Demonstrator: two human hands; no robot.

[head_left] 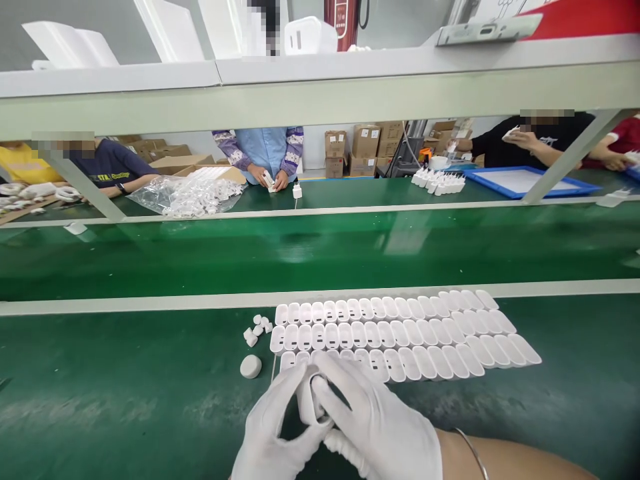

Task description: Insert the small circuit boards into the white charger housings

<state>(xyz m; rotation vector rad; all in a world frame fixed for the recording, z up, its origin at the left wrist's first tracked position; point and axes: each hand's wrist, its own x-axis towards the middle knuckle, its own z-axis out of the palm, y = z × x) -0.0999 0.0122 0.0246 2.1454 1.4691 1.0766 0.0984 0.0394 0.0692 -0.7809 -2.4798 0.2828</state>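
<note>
Both of my hands wear white gloves. My left hand (273, 427) is closed around the side of a white plastic housing (305, 402) near the table's front edge. From the other side my right hand (383, 423) grips the same housing, its fingertips at the opening. What lies inside the housing is hidden by the fingers. Just beyond my hands, several white open-topped housings (410, 364) stand in three rows, some with small dark slots in the bottom. A round white piece (251, 366) and a few small white pieces (257, 329) lie to the left of the rows.
A green conveyor belt (200, 260) runs across behind my table. Overhead spans a pale shelf beam (320, 100). Across the belt, co-workers handle white parts beside a plastic bag of white pieces (200, 193), a cluster of white adapters (439, 181) and a blue-rimmed tray (530, 181).
</note>
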